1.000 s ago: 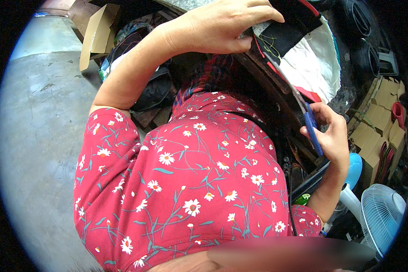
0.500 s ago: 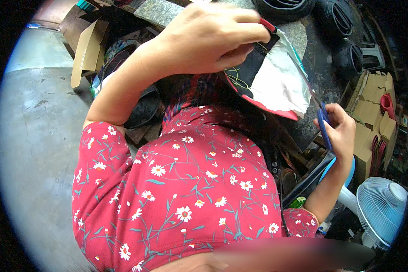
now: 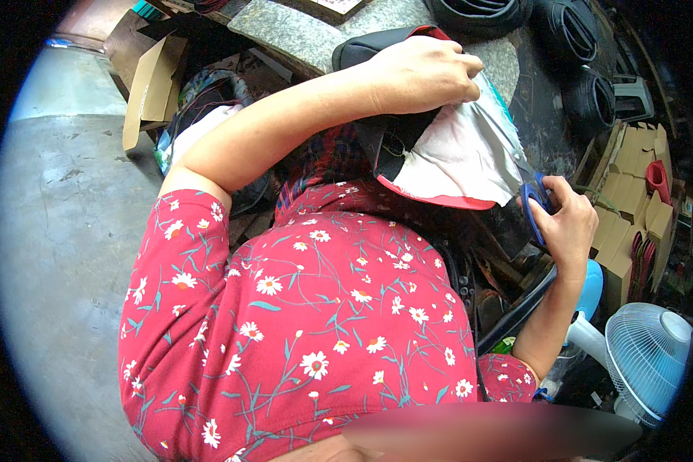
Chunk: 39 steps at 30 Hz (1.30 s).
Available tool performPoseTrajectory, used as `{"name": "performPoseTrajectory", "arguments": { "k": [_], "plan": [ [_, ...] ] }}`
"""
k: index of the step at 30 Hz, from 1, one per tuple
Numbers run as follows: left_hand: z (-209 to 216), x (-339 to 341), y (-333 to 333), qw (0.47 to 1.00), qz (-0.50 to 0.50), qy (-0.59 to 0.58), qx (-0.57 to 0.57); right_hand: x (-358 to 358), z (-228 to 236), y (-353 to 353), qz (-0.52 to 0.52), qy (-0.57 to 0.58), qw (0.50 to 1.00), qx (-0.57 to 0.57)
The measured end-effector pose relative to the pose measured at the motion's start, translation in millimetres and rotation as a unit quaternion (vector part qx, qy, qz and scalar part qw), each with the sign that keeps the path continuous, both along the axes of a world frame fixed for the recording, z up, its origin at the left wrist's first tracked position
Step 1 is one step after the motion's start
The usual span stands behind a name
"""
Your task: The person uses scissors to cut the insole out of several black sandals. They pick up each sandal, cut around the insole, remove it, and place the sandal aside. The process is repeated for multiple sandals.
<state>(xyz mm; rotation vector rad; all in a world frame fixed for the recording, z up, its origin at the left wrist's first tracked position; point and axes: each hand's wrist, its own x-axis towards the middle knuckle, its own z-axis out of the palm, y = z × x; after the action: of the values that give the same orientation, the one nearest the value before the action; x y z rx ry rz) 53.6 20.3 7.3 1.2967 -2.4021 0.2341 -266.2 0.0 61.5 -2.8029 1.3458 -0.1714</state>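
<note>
2 hands, left hand [image 3: 423,73] fingers clamped on white lining [image 3: 462,158], right hand [image 3: 566,223] fingers gripping blue scissors [image 3: 535,202]

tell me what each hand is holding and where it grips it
The left hand grips the black and red cover at its top edge, over the white lining. The right hand holds blue-handled scissors by the handles.

Grey concrete floor [image 3: 61,231], stone-topped bench [image 3: 300,31], cardboard boxes [image 3: 631,185], pale-blue fan [image 3: 647,358].
</note>
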Motion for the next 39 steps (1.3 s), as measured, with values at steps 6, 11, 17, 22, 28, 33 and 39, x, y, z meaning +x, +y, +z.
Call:
{"name": "performPoseTrajectory", "arguments": {
  "k": [6,11,17,22,28,33,39],
  "plan": [
    [-1,7,-10,0.996,0.053,0.057,-0.038,20,5,5,0.041,0.016,0.998,-0.053],
    [2,10,-7,0.997,0.02,0.071,-0.015,28,9,5,0.065,0.01,0.995,-0.078],
    [2,1,-5,1.0,-0.001,-0.028,0.003,17,14,7,0.046,0.026,0.997,-0.062],
    [-1,3,-11,0.998,0.027,-0.057,0.008,16,10,6,0.053,0.008,0.997,-0.062],
    [-7,3,-10,0.999,0.012,-0.033,-0.003,26,0,3,0.065,-0.002,0.996,-0.06],
    [0,7,-8,0.999,0.035,0.039,0.005,28,-9,4,0.047,0.027,0.998,-0.042],
    [4,12,-1,0.999,0.045,-0.001,-0.031,25,-3,6,0.026,0.021,0.999,-0.027]
  ]
}}
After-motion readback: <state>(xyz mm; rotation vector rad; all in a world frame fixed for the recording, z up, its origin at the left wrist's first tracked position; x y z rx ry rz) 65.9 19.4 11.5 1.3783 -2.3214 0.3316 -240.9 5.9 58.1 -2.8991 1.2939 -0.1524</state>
